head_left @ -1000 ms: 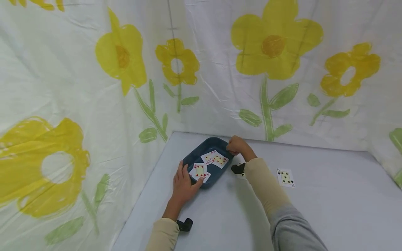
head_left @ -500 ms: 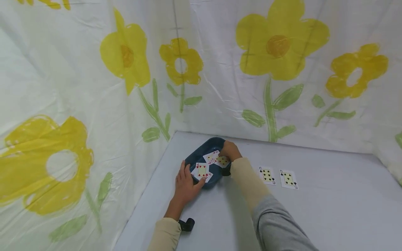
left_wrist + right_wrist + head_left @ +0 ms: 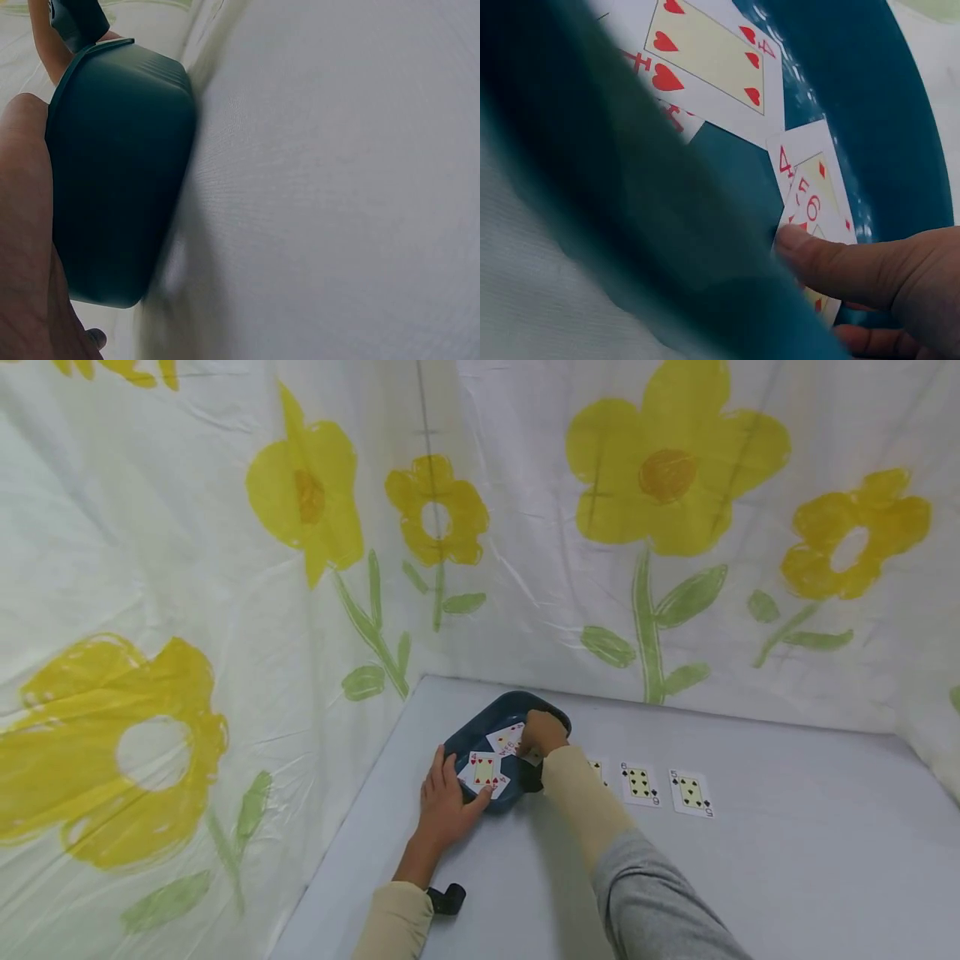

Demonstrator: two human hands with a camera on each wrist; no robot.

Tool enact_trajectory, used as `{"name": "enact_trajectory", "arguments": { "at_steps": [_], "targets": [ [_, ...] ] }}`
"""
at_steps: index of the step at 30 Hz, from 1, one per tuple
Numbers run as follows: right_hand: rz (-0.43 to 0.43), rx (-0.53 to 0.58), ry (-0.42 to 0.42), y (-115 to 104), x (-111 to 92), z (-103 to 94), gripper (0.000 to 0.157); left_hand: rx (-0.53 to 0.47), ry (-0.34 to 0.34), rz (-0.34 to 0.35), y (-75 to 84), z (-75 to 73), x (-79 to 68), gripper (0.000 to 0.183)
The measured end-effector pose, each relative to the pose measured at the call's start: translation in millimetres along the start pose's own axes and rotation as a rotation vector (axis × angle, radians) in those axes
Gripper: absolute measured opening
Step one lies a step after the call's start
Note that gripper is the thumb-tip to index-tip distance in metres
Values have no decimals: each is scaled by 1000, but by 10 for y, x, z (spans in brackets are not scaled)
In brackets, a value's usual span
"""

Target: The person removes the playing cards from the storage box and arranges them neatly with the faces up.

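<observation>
Right wrist view: a red six (image 3: pixel 812 208), inside the dark teal tray (image 3: pixel 911 112), is apparently pinched by the right hand (image 3: pixel 543 732), its thumb pressed on the card's face while the fingers beneath are half hidden. A four of diamonds (image 3: pixel 808 141) is overlapped by it. In the head view this grasp is placed toward the tray's 2 o'clock side, and a four of hearts (image 3: pixel 483 767) is laid toward 8 o'clock, on top of another card (image 3: pixel 684 124). At 8 o'clock the tray's end is gripped by the left hand (image 3: pixel 442 806), thumb and fingers spread to either side of the corner. Outside the tray, between 3 and 4 o'clock, a row is formed on the pale table (image 3: pixel 787 860) by a black card (image 3: pixel 596 768) partly covered by the right sleeve (image 3: pixel 592 810), then a black six (image 3: pixel 639 783) and, farthest out, a black five (image 3: pixel 692 793). Toward 12 o'clock, behind the table, a white sheet (image 3: pixel 517 610) is hung, printed with large yellow flowers (image 3: pixel 626 452).
</observation>
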State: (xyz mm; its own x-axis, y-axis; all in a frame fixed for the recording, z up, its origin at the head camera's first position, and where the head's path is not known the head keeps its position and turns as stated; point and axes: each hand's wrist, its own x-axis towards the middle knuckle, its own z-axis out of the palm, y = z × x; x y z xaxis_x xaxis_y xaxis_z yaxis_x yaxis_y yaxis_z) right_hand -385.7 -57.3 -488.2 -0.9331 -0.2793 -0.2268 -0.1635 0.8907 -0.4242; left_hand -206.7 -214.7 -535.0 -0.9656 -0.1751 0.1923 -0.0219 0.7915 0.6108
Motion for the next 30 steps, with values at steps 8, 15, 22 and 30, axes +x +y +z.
{"name": "enact_trajectory", "arguments": {
  "at_steps": [8, 15, 22, 30],
  "targets": [
    [39, -8, -1, -10, 43, 59, 56, -11, 1, 0, -6, -16, 1, 91],
    [49, 21, 30, -18, 49, 62, 93, -1, -1, 2, -18, -20, 35, 91],
    [8, 3, 44, 49, 51, 72, 65, -8, 2, 10, -2, 8, 24, 90],
    [-91, 97, 16, 156, 118, 11, 15, -15, 18, 17, 0, 31, 18, 89]
  ]
}}
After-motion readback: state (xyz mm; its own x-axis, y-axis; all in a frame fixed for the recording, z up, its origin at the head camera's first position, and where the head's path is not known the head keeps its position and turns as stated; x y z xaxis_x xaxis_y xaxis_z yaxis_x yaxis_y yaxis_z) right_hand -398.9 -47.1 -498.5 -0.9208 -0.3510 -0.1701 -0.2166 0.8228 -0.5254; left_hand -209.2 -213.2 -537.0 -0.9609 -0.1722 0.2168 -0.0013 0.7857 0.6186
